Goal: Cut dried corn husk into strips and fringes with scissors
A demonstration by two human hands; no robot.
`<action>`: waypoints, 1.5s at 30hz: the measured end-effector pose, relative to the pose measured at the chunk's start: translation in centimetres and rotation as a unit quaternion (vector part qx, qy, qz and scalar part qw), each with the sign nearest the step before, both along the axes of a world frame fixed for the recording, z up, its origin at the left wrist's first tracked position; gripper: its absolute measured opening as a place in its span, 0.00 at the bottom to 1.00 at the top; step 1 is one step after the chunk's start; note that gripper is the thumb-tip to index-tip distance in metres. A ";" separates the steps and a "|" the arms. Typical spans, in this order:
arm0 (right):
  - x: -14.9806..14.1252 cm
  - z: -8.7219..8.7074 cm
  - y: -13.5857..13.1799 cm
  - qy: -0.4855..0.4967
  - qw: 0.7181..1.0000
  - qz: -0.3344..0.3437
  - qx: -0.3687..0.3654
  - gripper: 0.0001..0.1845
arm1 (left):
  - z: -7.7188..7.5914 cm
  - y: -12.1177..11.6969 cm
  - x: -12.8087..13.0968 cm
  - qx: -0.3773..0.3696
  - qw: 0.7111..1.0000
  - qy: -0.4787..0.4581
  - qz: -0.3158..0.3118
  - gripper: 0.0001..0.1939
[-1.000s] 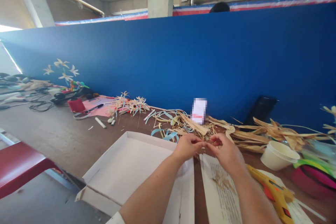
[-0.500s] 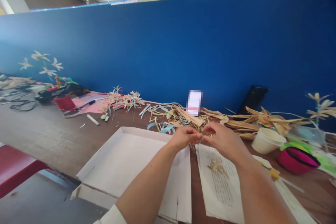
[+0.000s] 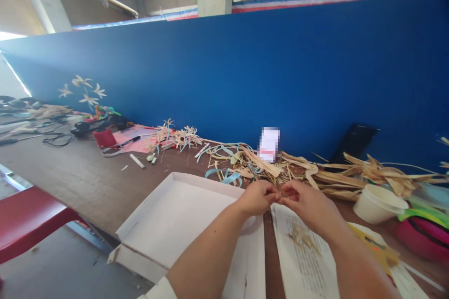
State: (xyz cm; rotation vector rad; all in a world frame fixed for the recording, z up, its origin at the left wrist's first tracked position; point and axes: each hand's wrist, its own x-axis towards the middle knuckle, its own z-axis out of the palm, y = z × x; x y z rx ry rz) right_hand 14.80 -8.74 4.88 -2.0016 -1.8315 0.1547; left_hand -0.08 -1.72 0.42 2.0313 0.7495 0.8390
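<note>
My left hand and my right hand meet fingertip to fingertip over the table, just above the gap between a white box lid and a printed sheet. Both are closed in a pinch. Whatever lies between the fingertips is too small to name. Pale dried scraps rest on the sheet, below my right hand. Right behind the hands spreads a heap of dried husk strips, mixed with light-blue ribbon.
Dried-husk flowers lie on pink paper farther left. To the right stand a white cup, a magenta pouch and a yellow tool. A black phone leans on the blue partition. A red chair is at left.
The view has turned slightly left, so the table things appear farther right. My hands stay pinched together, a little lower in the picture.
</note>
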 end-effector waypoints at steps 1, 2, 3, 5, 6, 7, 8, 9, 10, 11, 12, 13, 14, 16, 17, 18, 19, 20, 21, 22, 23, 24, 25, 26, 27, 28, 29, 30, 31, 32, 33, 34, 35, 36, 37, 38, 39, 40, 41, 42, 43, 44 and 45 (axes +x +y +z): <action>0.0 -0.1 -0.1 0.008 1.000 0.003 0.005 0.12 | 0.0 0.1 0.0 -0.003 1.000 0.000 0.002 0.08; 0.0 -0.2 -0.1 0.019 1.000 0.006 0.009 0.12 | -0.1 0.1 -0.1 -0.008 1.000 -0.002 0.003 0.08; 0.1 -0.4 -0.1 0.034 0.999 0.009 0.014 0.12 | -0.2 0.2 -0.1 -0.015 1.000 -0.003 0.006 0.08; 0.2 -0.8 -0.1 0.070 0.997 0.017 0.026 0.12 | -0.5 0.2 0.0 -0.040 0.999 -0.005 0.010 0.09; 0.4 -1.1 0.0 0.088 0.995 0.022 0.031 0.12 | -0.6 0.2 0.1 -0.061 0.998 -0.009 0.014 0.10; 0.5 -1.5 0.0 0.104 0.993 0.027 0.038 0.12 | -0.6 0.1 0.2 -0.084 0.996 -0.018 0.019 0.10; 0.6 -1.7 0.1 0.120 0.991 0.027 0.049 0.12 | -0.6 0.1 0.2 -0.106 0.994 -0.030 0.025 0.11; 0.6 -2.0 0.1 0.135 0.989 0.022 0.062 0.13 | -0.6 0.1 0.3 -0.123 0.991 -0.046 0.035 0.11; 0.7 -2.2 0.1 0.149 0.986 0.012 0.079 0.13 | -0.6 0.2 0.3 -0.129 0.988 -0.064 0.051 0.12; 0.7 -2.3 0.2 0.162 0.982 -0.001 0.096 0.14 | -0.5 0.3 0.3 -0.124 0.986 -0.082 0.077 0.12; 0.7 -2.4 0.1 0.174 0.978 -0.016 0.112 0.15 | -0.4 0.4 0.2 -0.107 0.984 -0.094 0.110 0.13; 0.7 -2.4 0.1 0.183 0.974 -0.031 0.127 0.15 | -0.3 0.6 0.0 -0.082 0.980 -0.101 0.152 0.13; 0.7 -2.3 0.0 0.188 0.971 -0.045 0.139 0.15 | -0.2 0.8 -0.2 -0.053 0.974 -0.101 0.197 0.13; 0.5 -2.1 -0.2 0.186 0.968 -0.067 0.153 0.15 | -0.1 1.3 -0.8 0.000 0.956 -0.081 0.281 0.14; 0.4 -1.9 -0.3 0.182 0.968 -0.074 0.158 0.15 | 0.0 1.5 -1.1 0.020 0.946 -0.070 0.317 0.14; 0.3 -1.8 -0.4 0.178 0.967 -0.080 0.161 0.15 | 0.0 1.7 -1.5 0.034 0.935 -0.061 0.349 0.15; 0.1 -1.7 -0.5 0.176 0.967 -0.084 0.162 0.15 | 0.1 1.8 -1.7 0.042 0.925 -0.053 0.374 0.14; 0.0 -1.6 -0.6 0.175 0.967 -0.088 0.161 0.15 | 0.2 1.9 -2.0 0.044 0.918 -0.048 0.392 0.13; -0.1 -1.6 -0.6 0.176 0.967 -0.092 0.159 0.14 | 0.2 2.0 -2.1 0.042 0.914 -0.043 0.401 0.11; -0.2 -1.6 -0.7 0.176 0.967 -0.097 0.154 0.13 | 0.2 2.0 -2.3 0.039 0.913 -0.035 0.405 0.10; -0.3 -1.6 -0.7 0.174 0.968 -0.102 0.148 0.13 | 0.2 2.1 -2.4 0.038 0.914 -0.023 0.404 0.09; -0.3 -1.6 -0.6 0.171 0.969 -0.105 0.143 0.12 | 0.2 2.2 -2.5 0.038 0.915 -0.006 0.401 0.09; -0.3 -1.6 -0.6 0.167 0.970 -0.107 0.139 0.12 | 0.1 2.4 -2.6 0.038 0.916 0.014 0.400 0.10; -0.3 -1.7 -0.6 0.162 0.971 -0.110 0.137 0.12 | 0.1 2.7 -2.8 0.038 0.914 0.035 0.402 0.11; -0.3 -1.7 -0.6 0.156 0.972 -0.112 0.137 0.12 | 0.1 2.9 -3.0 0.036 0.912 0.056 0.404 0.13; -0.3 -1.7 -0.5 0.150 0.973 -0.114 0.136 0.13 | 0.2 3.3 -3.2 0.029 0.908 0.074 0.411 0.15; -0.4 -1.8 -0.5 0.144 0.974 -0.116 0.134 0.13 | 0.2 3.6 -3.6 0.024 0.904 0.087 0.417 0.16; -0.4 -1.7 -0.5 0.139 0.975 -0.116 0.130 0.14 | 0.3 4.0 -3.9 0.023 0.903 0.099 0.417 0.17; -0.4 -1.7 -0.5 0.132 0.977 -0.115 0.123 0.16 | 0.4 4.3 -4.3 0.026 0.901 0.107 0.419 0.17; -0.5 -1.7 -0.6 0.125 0.979 -0.114 0.115 0.17 | 0.4 4.6 -4.7 0.031 0.901 0.117 0.416 0.16; -0.5 -1.6 -0.6 0.119 0.981 -0.112 0.107 0.18 | 0.5 4.8 -5.0 0.032 0.903 0.127 0.410 0.15; -0.6 -1.6 -0.6 0.113 0.982 -0.110 0.101 0.19 | 0.5 5.0 -5.2 0.035 0.904 0.133 0.405 0.14; -0.7 -1.5 -0.6 0.107 0.983 -0.108 0.098 0.19 | 0.5 5.1 -5.4 0.039 0.906 0.139 0.399 0.13; -0.8 -1.6 -0.6 0.102 0.984 -0.108 0.098 0.19 | 0.5 5.1 -5.4 0.046 0.909 0.144 0.389 0.13; -0.8 -1.6 -0.6 0.097 0.984 -0.108 0.100 0.19 | 0.6 5.0 -5.4 0.055 0.913 0.147 0.377 0.12; -0.9 -1.7 -0.6 0.093 0.984 -0.107 0.103 0.18 | 0.7 5.0 -5.2 0.065 0.918 0.150 0.362 0.12; -0.9 -1.7 -0.6 0.091 0.984 -0.106 0.106 0.18 | 0.8 4.9 -5.0 0.075 0.923 0.153 0.344 0.13; -0.9 -1.8 -0.5 0.091 0.984 -0.103 0.109 0.18 | 1.0 4.8 -4.7 0.084 0.928 0.155 0.328 0.13; -0.9 -1.9 -0.5 0.092 0.984 -0.097 0.113 0.18 | 1.3 4.7 -4.3 0.086 0.932 0.160 0.314 0.14; -0.8 -2.0 -0.5 0.095 0.984 -0.092 0.117 0.18 | 1.7 4.6 -3.9 0.082 0.934 0.163 0.307 0.14; -0.8 -2.0 -0.4 0.097 0.984 -0.086 0.120 0.18 | 2.0 4.5 -3.5 0.079 0.936 0.164 0.300 0.13; -0.7 -2.0 -0.4 0.099 0.984 -0.083 0.121 0.18 | 2.4 4.4 -3.2 0.076 0.937 0.169 0.295 0.11; -0.7 -2.0 -0.4 0.099 0.985 -0.081 0.119 0.18 | 2.7 4.3 -2.8 0.076 0.939 0.178 0.283 0.10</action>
